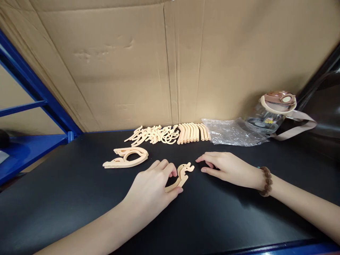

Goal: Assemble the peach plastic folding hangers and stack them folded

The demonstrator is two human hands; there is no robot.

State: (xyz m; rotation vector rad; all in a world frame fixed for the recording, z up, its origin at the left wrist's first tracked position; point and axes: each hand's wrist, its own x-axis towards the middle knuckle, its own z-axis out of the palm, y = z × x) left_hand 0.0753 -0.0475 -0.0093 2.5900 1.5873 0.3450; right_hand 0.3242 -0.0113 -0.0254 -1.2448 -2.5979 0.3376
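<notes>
My left hand (152, 186) rests on the black table (79, 198) with its thumb and fingers closed round a small curved peach plastic piece (183, 173). My right hand (225, 166) lies just right of that piece, fingers stretched out flat on the table, holding nothing; a brown bead bracelet (266, 181) is on its wrist. A small stack of folded peach hanger-like pieces (126, 158) lies to the left of my left hand. Further back, a row of several more peach pieces (167, 134) lies by the cardboard wall.
A crumpled clear plastic bag (233, 131) lies at the back right. Beside it a clear water bottle with a pink lid and strap (273, 111) lies tilted. Cardboard (170, 63) walls the back. Blue metal shelf frame (32, 141) stands on the left.
</notes>
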